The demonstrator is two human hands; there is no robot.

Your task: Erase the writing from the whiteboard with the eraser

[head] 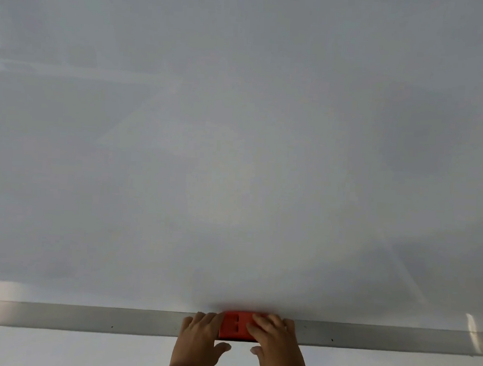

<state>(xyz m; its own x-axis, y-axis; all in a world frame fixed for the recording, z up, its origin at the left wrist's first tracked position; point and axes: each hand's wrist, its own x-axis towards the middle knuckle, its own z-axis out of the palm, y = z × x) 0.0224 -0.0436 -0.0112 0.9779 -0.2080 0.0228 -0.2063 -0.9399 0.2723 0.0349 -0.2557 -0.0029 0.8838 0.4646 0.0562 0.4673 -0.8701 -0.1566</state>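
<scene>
The whiteboard (236,154) fills almost the whole view, and I see no writing on it, only faint reflections. A red eraser (235,326) lies on the grey metal tray (85,318) along the board's lower edge. My left hand (199,341) rests on the eraser's left end, fingers over the top and thumb below. My right hand (274,346) covers its right end the same way. Both hands touch the eraser, which sits on the tray.
The tray runs the full width of the view. Below it is a plain white wall (69,350). A bright glare streak (473,332) crosses the board and tray at the far right.
</scene>
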